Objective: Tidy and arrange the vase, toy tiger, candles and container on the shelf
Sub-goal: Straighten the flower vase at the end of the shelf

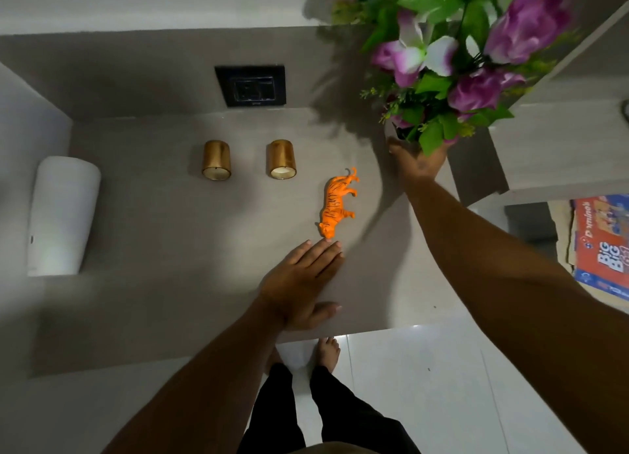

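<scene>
An orange striped toy tiger (338, 201) lies on its side on the grey shelf (170, 266). My left hand (299, 283) rests flat on the shelf with fingers extended, its fingertips touching the tiger's head. My right hand (417, 162) grips the vase at the shelf's right end; the vase itself is mostly hidden beneath its purple flowers and green leaves (456, 62). Two gold candle holders (216, 160) (281, 159) stand side by side toward the back. A tall white container (63, 215) stands at the far left.
A black wall socket plate (251, 85) sits on the back wall above the candles. A higher shelf (561, 167) adjoins on the right, with a colourful cardboard box (602, 246) below it. White floor tiles and my bare feet (328, 351) show beyond the front edge.
</scene>
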Motion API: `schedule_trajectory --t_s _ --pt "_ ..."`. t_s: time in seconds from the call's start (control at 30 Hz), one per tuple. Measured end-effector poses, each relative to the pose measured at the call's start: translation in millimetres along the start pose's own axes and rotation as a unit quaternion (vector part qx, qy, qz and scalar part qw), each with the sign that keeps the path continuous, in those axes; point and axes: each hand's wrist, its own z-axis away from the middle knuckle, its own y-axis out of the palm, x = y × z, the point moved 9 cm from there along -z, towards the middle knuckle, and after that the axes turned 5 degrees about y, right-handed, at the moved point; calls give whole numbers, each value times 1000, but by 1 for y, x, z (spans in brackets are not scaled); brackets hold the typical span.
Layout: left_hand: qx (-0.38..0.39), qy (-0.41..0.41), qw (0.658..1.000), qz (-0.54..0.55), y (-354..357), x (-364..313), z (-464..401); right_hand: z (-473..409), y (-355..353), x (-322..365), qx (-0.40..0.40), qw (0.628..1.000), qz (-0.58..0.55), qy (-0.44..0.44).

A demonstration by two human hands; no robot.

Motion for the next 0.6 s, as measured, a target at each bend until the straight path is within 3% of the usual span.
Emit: schedule_trajectory --t_s 0.43,0.53,0.6 --pt "-9 4 1000 -4 0 0 1 -29 10 -11 8 999 25 23" --pt "-4 4 1000 -10 -1 -1 -1 -13 4 -4 9 997 82 -4" --pt "1 2 1000 -14 -1 -1 -1 8 -6 -2 4 980 189 -57"
